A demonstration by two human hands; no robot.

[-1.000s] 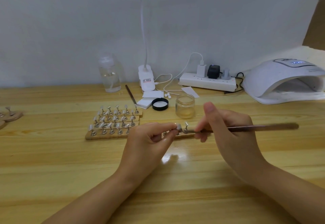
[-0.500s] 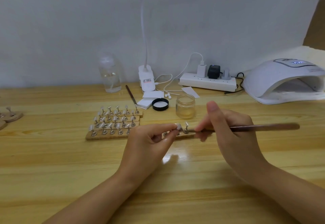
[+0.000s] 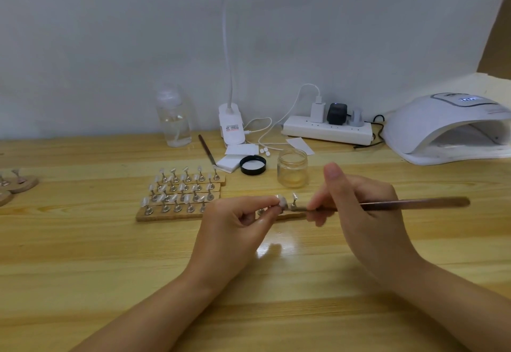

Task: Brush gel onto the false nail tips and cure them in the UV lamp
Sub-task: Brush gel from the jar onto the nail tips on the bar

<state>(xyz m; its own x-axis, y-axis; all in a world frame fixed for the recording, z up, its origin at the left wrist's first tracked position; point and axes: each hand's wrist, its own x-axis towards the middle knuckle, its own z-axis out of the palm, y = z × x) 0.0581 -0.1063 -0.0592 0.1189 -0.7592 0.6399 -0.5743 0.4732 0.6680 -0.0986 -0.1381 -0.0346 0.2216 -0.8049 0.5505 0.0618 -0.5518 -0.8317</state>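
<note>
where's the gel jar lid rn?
Head view, centre: the black lid lies on the table, just left of the open glass jar and right of the white pads.

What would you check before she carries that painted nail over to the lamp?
1. Nail tip pinched firmly in the left hand: ok.
2. Brush held in the right hand, bristle end at the tip: ok.
3. Gel coat even: cannot tell, too small.
4. Lamp powered, display lit: ok.
5. Lamp opening free: ok.
6. Jar open, lid beside it: ok.
</note>
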